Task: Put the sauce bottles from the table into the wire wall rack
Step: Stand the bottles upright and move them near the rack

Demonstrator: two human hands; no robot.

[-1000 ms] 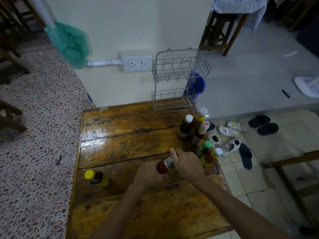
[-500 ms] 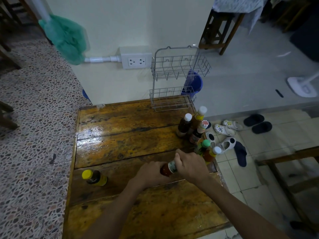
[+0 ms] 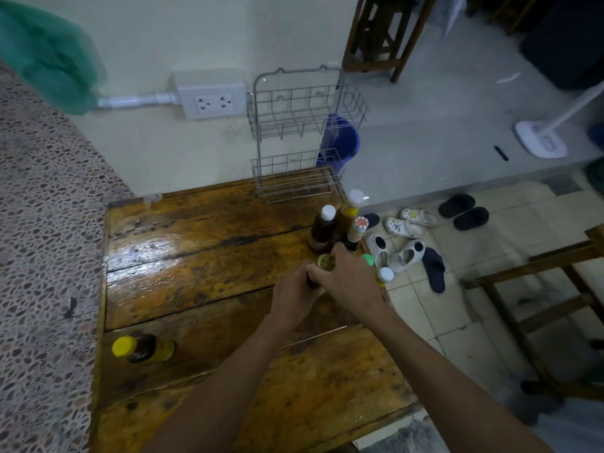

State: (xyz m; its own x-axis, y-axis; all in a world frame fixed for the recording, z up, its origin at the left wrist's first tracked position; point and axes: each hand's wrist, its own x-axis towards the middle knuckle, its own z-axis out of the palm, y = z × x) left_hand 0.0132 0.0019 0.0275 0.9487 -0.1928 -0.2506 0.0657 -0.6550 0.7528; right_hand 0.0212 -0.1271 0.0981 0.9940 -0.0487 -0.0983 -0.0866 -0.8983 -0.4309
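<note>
Both hands clasp one sauce bottle (image 3: 325, 262) – left hand (image 3: 294, 297) low on it, right hand (image 3: 348, 282) up top – above the counter (image 3: 196, 256); long axis near-upright; empty wire wall rack (image 3: 300, 135) straight ahead, well apart.

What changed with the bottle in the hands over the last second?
Both hands, left hand and right hand, stood the bottle upright from lying sideways, nearer the cluster. The yellow-capped bottle stays lying down; the rack stays empty.
</note>
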